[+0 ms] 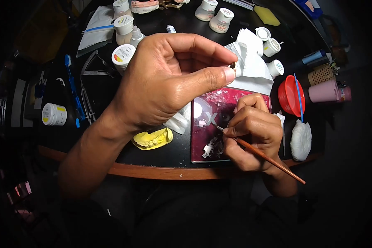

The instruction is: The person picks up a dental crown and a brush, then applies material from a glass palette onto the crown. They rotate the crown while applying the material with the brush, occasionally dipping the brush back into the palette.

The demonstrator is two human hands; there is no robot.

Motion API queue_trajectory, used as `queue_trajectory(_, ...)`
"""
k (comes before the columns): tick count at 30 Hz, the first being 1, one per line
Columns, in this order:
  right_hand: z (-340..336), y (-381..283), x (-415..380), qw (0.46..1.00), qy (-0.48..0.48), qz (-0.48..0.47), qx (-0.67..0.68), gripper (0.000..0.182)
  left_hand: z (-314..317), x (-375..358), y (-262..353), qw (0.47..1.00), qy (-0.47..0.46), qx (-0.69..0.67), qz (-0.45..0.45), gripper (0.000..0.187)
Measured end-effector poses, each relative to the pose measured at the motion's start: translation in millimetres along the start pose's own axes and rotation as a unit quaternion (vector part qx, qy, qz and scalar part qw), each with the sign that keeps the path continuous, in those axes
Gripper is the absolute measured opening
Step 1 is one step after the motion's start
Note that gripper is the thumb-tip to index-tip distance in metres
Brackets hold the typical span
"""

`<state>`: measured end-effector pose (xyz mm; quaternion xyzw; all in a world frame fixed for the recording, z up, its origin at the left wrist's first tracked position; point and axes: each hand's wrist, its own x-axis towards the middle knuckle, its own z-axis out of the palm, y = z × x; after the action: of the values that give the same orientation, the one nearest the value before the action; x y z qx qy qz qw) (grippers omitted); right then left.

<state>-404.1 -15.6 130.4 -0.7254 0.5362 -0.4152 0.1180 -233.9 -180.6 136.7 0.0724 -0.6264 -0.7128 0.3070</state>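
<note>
A large pale letter X point(211, 119) reads clearly on the dark red slab point(199, 139) at centre; smaller lettering point(213, 94) along its upper edge is illegible. Print on the yellow-marked jar point(54, 114) at left is too small to read.

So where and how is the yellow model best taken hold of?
Pinch the yellow model by its base, probably from the table edge: teeth stand along its top, while tissue and the left hand crowd its far side.
</note>
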Motion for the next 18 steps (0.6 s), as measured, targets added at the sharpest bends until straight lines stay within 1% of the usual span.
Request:
queue_trajectory(2,5.1,-0.1,0.2,1.0,-0.016,0.006,0.0,0.015,1.2,0.3,-1.2,1.0,-0.003,0.0,0.011,0.025)
queue_trajectory(6,10.0,-0.6,2.8,1.0,-0.008,-0.005,-0.018,0.012,5.1,-1.8,0.8,1.0,-0.001,0.0,0.016,0.024)
queue_trajectory(12,12.6,-0.9,2.7,1.0,-0.017,0.005,-0.024,0.013,7.3,-3.0,3.6,1.0,-0.011,-0.019,-0.01,0.024)
queue_trajectory(18,14.8,-1.7,3.8,0.999,-0.013,-0.002,-0.032,0.014,9.9,-3.3,5.3,1.0,-0.007,-0.009,-0.011,0.024)
